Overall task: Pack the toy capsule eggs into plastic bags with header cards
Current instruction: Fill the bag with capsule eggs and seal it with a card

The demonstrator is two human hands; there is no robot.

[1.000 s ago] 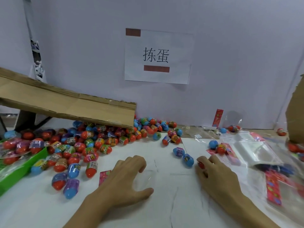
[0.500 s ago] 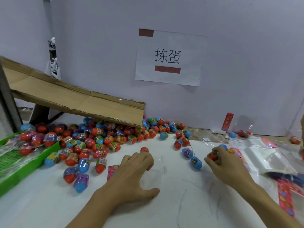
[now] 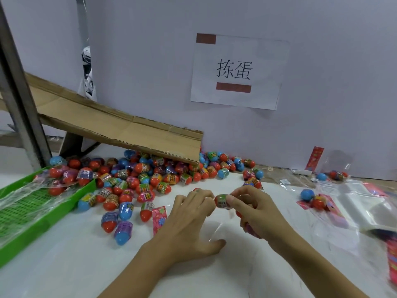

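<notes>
White tabletop (image 3: 64,265) meets a pale wall where a paper sign (image 3: 236,70) with two printed characters hangs. Left of and below that sign, a slanted brown cardboard chute (image 3: 120,130) ends over a heap of red, blue and purple plastic capsule eggs (image 3: 150,177), likely so eggs roll within reach. Further left of the sign, low down, a green plastic crate (image 3: 32,214) holds bagged eggs. Below the sign, the left hand (image 3: 189,224) rests with spread fingers on a clear plastic bag (image 3: 217,229) beside a pink flowered header card (image 3: 159,219), seemingly holding the bag's mouth down. The right hand (image 3: 255,211) pinches a red egg with a green label (image 3: 221,201) at the fingertips (more seem tucked in its palm), probably ready to feed it in. Right of the sign's foot lies a stack of empty clear bags (image 3: 365,206).
</notes>
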